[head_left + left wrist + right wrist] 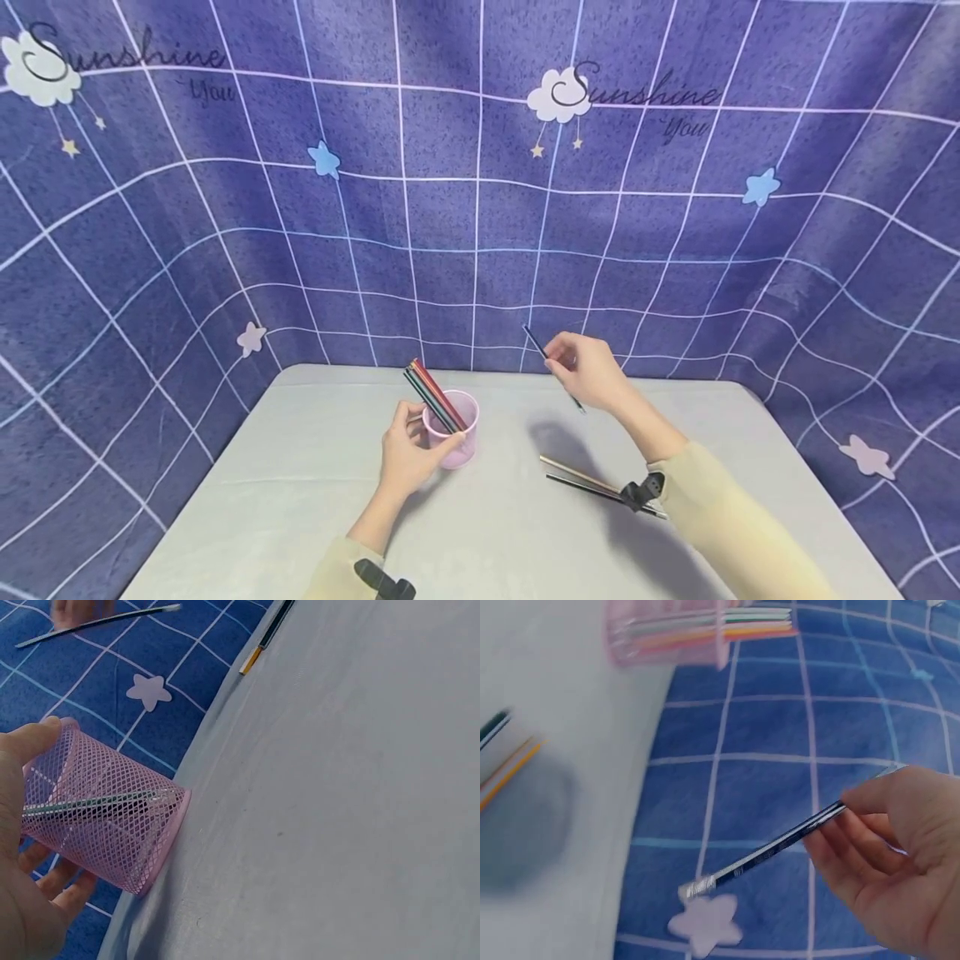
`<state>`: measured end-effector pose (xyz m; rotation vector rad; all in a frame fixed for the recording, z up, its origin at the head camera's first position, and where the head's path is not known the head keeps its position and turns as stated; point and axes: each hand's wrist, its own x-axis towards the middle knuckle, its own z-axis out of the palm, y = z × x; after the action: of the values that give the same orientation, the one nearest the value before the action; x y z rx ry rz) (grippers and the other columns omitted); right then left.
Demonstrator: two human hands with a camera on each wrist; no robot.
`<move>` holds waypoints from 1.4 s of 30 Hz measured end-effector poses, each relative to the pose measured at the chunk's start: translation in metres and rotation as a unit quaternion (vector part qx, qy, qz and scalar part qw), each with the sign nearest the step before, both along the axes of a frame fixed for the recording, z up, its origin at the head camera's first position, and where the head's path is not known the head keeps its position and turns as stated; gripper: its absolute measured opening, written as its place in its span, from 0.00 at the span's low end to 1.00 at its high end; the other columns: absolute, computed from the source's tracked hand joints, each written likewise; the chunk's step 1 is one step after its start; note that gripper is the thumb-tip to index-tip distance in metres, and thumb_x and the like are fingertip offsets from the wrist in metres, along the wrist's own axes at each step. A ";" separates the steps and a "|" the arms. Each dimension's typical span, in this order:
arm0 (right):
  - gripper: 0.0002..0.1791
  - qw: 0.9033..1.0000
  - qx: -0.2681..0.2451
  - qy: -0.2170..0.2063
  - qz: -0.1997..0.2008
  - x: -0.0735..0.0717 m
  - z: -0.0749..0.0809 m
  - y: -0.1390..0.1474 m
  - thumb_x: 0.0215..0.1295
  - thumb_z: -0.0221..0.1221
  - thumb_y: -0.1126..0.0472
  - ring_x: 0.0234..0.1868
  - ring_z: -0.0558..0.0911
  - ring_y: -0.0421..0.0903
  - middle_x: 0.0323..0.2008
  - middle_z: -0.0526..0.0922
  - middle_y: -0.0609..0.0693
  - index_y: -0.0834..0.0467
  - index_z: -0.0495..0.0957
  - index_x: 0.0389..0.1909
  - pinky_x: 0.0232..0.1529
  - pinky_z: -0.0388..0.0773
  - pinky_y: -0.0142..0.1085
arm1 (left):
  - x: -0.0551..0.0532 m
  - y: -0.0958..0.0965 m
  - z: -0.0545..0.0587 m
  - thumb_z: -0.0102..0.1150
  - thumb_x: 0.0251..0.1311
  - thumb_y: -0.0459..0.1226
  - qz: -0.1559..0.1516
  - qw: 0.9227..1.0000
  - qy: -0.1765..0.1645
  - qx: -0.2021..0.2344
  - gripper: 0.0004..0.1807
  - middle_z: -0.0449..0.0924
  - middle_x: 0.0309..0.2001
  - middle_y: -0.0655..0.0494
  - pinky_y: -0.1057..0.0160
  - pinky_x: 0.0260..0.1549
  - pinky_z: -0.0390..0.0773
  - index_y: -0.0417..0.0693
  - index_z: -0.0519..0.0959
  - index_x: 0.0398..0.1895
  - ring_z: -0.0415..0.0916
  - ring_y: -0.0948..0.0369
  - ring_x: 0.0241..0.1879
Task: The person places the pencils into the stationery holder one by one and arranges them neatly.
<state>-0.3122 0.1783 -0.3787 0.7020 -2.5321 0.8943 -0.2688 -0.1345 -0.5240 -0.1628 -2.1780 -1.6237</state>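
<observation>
My left hand (408, 458) grips a pink mesh pencil cup (112, 806) around its side, thumb near the rim. Several coloured pencils (435, 396), red and dark green among them, lean to the left inside the cup. Up and to the right, my right hand (588, 371) pinches a dark pencil (780, 841) between thumb and fingers, raised above the table. In the right wrist view a silvery, pale-tipped end of that pencil points down and left, away from the hand.
Two more pencils lie on the table below my right forearm, a yellowish one (573, 470) and a black one (577, 486). The pale table (337, 517) meets a blue gridded curtain (480, 208) at its back and sides.
</observation>
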 end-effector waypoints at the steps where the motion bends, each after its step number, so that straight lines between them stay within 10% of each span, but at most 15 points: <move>1: 0.04 1.000 -0.012 -0.002 0.006 0.001 0.003 -0.005 0.69 0.67 0.66 0.35 0.87 0.42 0.33 0.89 0.49 0.58 0.85 0.42 0.40 0.91 0.40 | 0.000 0.000 0.000 0.90 0.41 0.40 0.001 1.000 -0.002 0.001 0.38 0.86 0.53 0.42 0.44 0.59 0.89 0.42 0.74 0.53 0.88 0.41 0.56; 19: 0.07 0.975 -0.159 -0.039 0.150 0.013 0.012 -0.094 0.72 0.64 0.70 0.45 0.90 0.51 0.40 0.89 0.55 0.61 0.77 0.44 0.52 0.93 0.35 | 0.000 -0.003 -0.001 0.89 0.42 0.40 0.003 1.000 0.015 -0.007 0.38 0.86 0.53 0.42 0.42 0.57 0.90 0.43 0.74 0.53 0.88 0.39 0.55; 33: 0.07 0.986 -0.097 -0.052 0.123 -0.008 -0.032 -0.118 0.70 0.63 0.71 0.44 0.89 0.49 0.38 0.87 0.54 0.59 0.76 0.41 0.46 0.90 0.26 | 0.000 -0.001 0.001 0.90 0.43 0.41 -0.005 1.000 0.006 -0.001 0.38 0.85 0.53 0.42 0.42 0.58 0.89 0.42 0.74 0.54 0.87 0.38 0.56; 42: 0.05 0.991 -0.033 -0.032 0.128 -0.012 -0.048 -0.129 0.70 0.63 0.70 0.40 0.89 0.47 0.36 0.88 0.54 0.61 0.77 0.41 0.45 0.94 0.40 | 0.001 0.000 0.001 0.89 0.43 0.41 -0.004 1.000 0.018 -0.005 0.38 0.85 0.53 0.41 0.41 0.56 0.90 0.41 0.74 0.54 0.87 0.38 0.55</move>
<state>-0.3238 0.0495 -0.4266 1.0086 -2.4922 1.0961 -0.2680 -0.1347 -0.5225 -0.2020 -2.1609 -1.6015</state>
